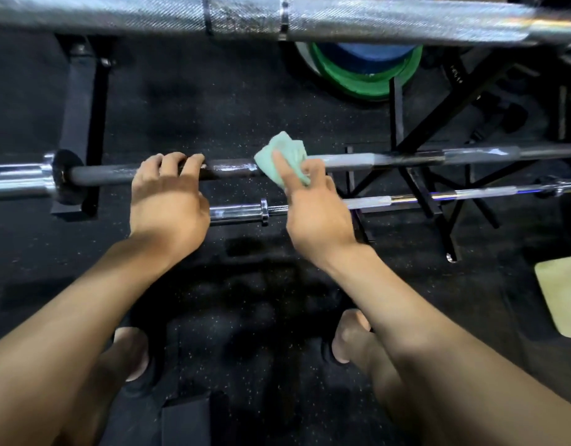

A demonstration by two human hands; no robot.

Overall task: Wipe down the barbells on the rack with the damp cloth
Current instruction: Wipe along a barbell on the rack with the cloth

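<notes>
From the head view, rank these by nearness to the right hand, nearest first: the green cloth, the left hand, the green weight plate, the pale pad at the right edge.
1. Green cloth: held in the right hand, on the dark barbell.
2. Left hand: beside it, gripping the same bar.
3. Green weight plate: on the floor beyond the bar.
4. Pale pad: far right edge.

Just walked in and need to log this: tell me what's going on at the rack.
A person is wiping the middle barbell on the rack. The right hand presses a green cloth against the dark shaft, index finger extended over it, while the left hand grips the shaft beside it. A knurled barbell sits above and a thinner bar below.
</notes>
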